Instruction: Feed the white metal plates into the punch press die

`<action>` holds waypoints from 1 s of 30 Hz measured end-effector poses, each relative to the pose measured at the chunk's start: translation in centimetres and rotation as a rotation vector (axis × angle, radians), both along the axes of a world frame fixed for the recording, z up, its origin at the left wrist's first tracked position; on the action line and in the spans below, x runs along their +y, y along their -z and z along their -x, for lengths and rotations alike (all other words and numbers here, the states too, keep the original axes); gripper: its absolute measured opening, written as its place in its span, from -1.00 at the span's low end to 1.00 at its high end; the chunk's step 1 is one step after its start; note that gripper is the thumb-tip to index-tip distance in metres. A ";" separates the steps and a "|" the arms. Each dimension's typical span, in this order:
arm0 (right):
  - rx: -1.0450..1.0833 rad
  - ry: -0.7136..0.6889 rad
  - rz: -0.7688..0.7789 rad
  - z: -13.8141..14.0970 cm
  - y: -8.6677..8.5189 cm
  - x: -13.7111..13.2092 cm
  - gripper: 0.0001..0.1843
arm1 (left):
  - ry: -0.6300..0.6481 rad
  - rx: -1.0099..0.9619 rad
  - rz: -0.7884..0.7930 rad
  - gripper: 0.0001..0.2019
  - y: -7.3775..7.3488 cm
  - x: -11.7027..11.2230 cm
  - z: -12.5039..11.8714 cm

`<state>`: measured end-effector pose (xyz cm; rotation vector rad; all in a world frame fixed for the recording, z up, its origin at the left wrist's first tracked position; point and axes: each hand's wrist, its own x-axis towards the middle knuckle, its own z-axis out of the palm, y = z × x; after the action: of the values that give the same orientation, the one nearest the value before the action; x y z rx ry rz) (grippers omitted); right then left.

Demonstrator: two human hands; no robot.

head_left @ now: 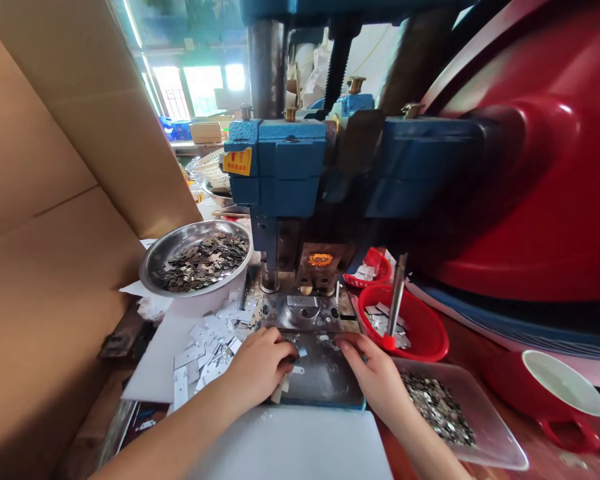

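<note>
My left hand is curled at the left edge of the dark metal press bed. Its fingers are closed, and what they hold is hidden. Small flat metal pieces lie on the bed just beside these fingertips. At the bed's right edge is my right hand, thumb and forefinger drawn together; anything between them is too small to make out. Just beyond both hands sits the die with a flat plate on it, under the raised upper tool of the blue press.
Flat silvery plates are heaped at left, below a steel bowl of dark metal parts. To the right stand a red basin with plates, a clear tray of small metal bits and a red mug. Cardboard walls the left; a large red wheel is at right.
</note>
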<state>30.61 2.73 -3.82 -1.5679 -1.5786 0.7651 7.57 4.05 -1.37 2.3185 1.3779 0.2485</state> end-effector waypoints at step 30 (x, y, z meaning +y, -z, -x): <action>-0.977 -0.206 -0.471 2.0 -0.4 2.4 -0.90 | -0.255 -0.498 0.128 -0.78 -1.0 -0.8 0.5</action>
<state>28.60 5.14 -3.39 -1.4863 -2.3956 -0.3759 7.06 3.24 -0.34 1.8058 1.3719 0.7368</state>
